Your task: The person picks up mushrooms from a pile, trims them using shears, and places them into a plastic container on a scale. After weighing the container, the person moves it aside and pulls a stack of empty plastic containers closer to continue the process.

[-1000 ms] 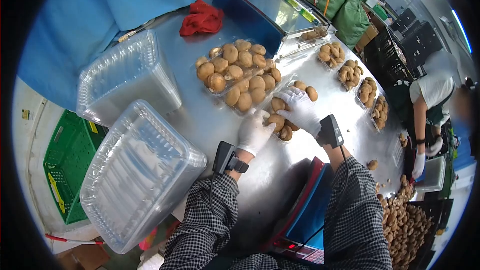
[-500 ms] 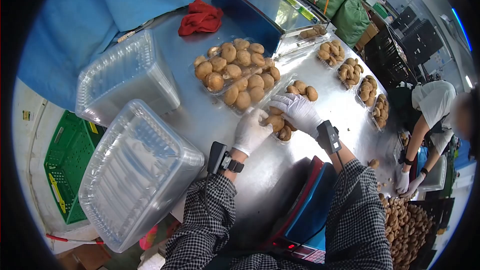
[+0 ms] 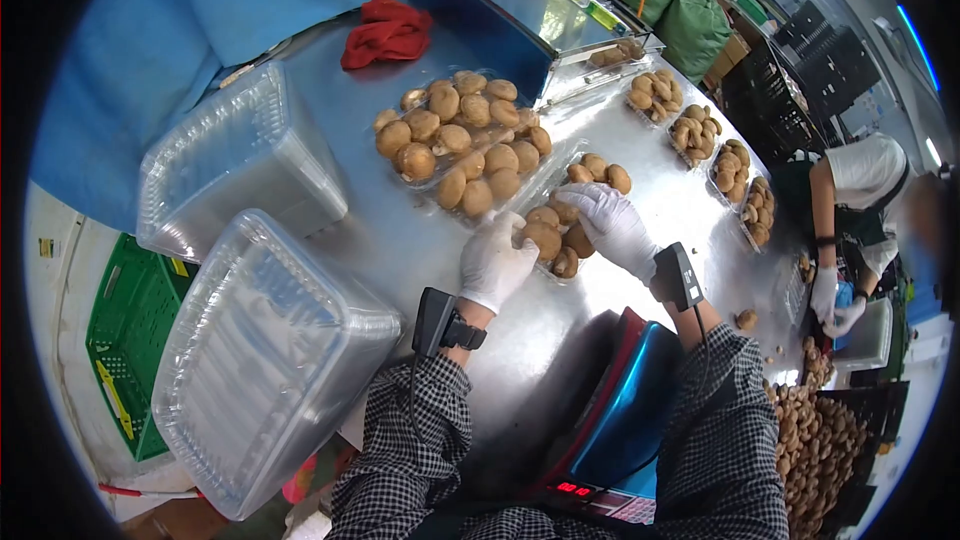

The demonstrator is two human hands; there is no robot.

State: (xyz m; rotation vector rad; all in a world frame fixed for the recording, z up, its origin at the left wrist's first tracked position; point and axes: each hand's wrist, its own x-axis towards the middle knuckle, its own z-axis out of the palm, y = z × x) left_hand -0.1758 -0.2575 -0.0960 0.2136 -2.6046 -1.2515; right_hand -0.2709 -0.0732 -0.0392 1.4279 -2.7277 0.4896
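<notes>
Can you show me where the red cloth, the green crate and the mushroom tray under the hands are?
red cloth (image 3: 385, 32), head view, on the middle of its folds.
green crate (image 3: 118, 340), head view, on its slatted floor.
mushroom tray (image 3: 600, 173), head view, on a mushroom at its far end.

One camera rides on my head, looking forward and down; fisheye, dark rim around; my hands (image 3: 560, 240) sit close at centre on the steel tabletop (image 3: 420, 240); no second view.

Bright overhead light glares off the shiny steel table (image 3: 420, 240); fisheye distortion bends the edges, with black vignette corners and a blurred far-right side.
</notes>
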